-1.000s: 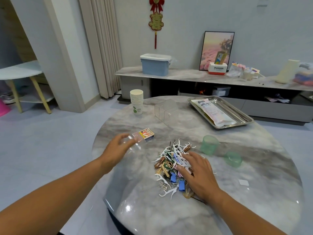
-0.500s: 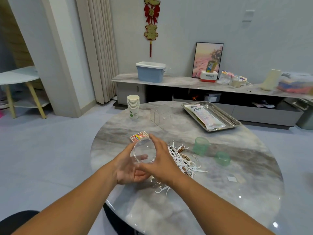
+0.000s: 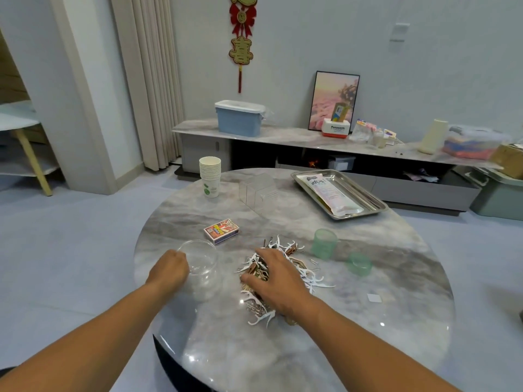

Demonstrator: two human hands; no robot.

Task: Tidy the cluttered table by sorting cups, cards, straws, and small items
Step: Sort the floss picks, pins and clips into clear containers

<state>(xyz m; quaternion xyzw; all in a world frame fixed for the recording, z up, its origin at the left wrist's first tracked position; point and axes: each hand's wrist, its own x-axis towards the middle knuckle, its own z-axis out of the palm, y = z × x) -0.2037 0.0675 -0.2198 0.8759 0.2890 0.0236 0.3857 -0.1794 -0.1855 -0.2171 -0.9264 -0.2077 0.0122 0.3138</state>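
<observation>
The left hand point(image 3: 169, 268) sits near the left edge of the round marble tabletop point(image 3: 396, 321), its grip curled round the near rim of a clear plastic cup point(image 3: 201, 260) that stands upright on the surface. Behind it, a stack of paper cups point(image 3: 210, 176) stands at the far left rim. Just beyond the clear cup lies a small card box point(image 3: 221, 231), flat and apart from it. Further back is a clear acrylic holder point(image 3: 259, 190). At the middle, the right hand point(image 3: 278, 280) rests palm down on a pile of small items point(image 3: 294, 267), white floss picks, clips and pegs; whether its grip has hold of anything cannot be told. To the right stand 2 green cups point(image 3: 324, 243), apart from each other. At the far right a steel tray point(image 3: 373, 200) holds 1 packet point(image 3: 329, 193).
</observation>
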